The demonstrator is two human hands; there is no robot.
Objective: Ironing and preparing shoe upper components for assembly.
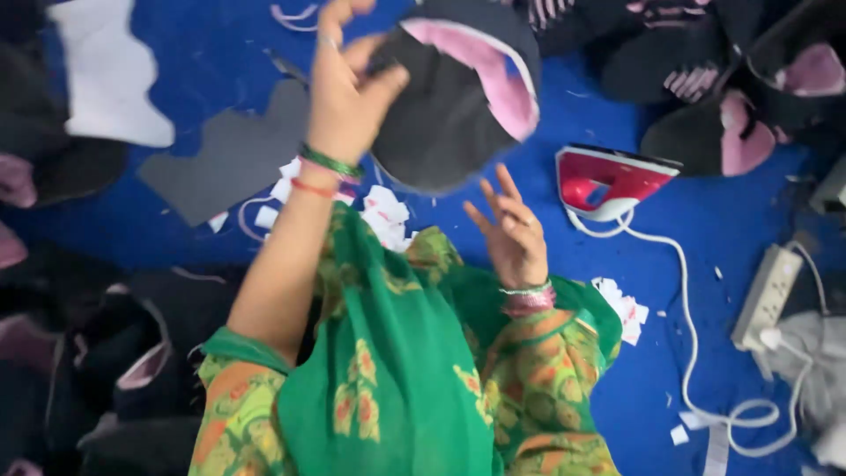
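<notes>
- The left hand [348, 84] is rising above the blue floor covering [203, 35], and its thumb and fingers are pinching the near-left edge of a black cap piece with pink lining [458, 97].
- The cap piece is hanging in the air at the top middle of the view, clear of the floor, with its black outer side facing down toward the camera and the pink lining showing along its upper right rim.
- Its long axis is running on a slant from lower left to upper right, and the open, pink-lined end is pointing up and to the right, away from the gripping hand.
- The right hand [511, 234] is holding nothing; its fingers are spreading open and pointing up, just below the lower edge of the cap piece without touching it.
- Green and red bangles are circling the left wrist, and pale ones are circling the right wrist, above green patterned cloth [397, 370] that is covering the lap.
- A red and white clothes iron [608, 181] is standing on the floor covering to the right of the right hand, and its white cord [687, 326] is trailing down to a white power strip [768, 286].
- More black and pink pieces [705, 70] are lying in a heap at the upper right.
- White paper scraps [383, 211] are lying scattered between the arms, beside a flat grey sheet [229, 159].
</notes>
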